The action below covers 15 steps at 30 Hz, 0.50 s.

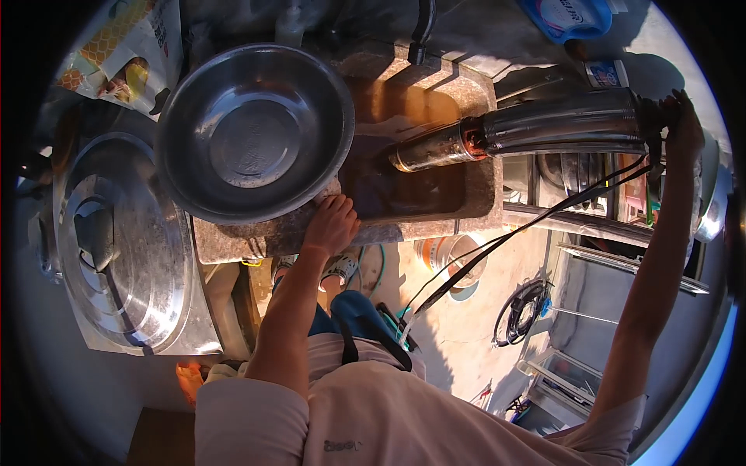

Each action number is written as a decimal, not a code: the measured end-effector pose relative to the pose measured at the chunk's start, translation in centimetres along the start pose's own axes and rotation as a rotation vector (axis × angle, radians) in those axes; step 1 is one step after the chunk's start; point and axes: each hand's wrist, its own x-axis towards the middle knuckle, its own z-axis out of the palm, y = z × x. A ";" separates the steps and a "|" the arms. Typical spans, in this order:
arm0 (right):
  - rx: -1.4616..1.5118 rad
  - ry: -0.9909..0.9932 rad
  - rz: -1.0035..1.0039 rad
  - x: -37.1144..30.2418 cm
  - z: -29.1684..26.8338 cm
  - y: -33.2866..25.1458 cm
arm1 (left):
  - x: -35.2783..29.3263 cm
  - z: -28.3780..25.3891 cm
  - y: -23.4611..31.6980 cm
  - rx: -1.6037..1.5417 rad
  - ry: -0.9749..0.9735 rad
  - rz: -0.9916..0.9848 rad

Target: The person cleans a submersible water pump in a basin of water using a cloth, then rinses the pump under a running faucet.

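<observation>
Long dark-metal cylinder with ribbed sides and a narrower, rust-stained end (559,124) is, in the head view, over the right part of a rectangular grey stone sink (435,231) that holds brown liquid (408,190). Its long axis runs nearly level across the view, the narrow end at 9 o'clock and the wide end a little above 3 o'clock. The right hand (682,116), at the end of an outstretched arm, is at that wide end and seems closed round it, though shade hides the fingertips; from there the body lies toward 9 o'clock. The left hand (334,224) lies on the sink's near edge with fingers bent; I cannot tell whether it grips the stone or only leans. From the left hand, the narrow end lies between 1 and 2 o'clock, apart from it, so the left is the nearer hand to that end and the right to the wide one. Whether the tip touches the liquid cannot be told. Thin black straps (536,213) trail from the wide end toward 8 o'clock. At the left hand's 11 o'clock, a wide round grey-metal basin (256,147) covers the sink's left part, its rim just beside the fingers.
</observation>
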 end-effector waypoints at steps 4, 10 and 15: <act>0.283 0.115 0.244 -0.5 -1.6 0.9 | 0.5 0.1 0.2 -0.017 -0.026 0.009; 0.162 0.175 0.184 -4.9 -0.5 -3.4 | 0.1 -0.3 -0.2 -0.117 0.060 0.008; 0.042 0.266 0.324 -8.6 -2.2 -5.5 | 0.6 -0.4 0.0 -0.097 0.040 0.029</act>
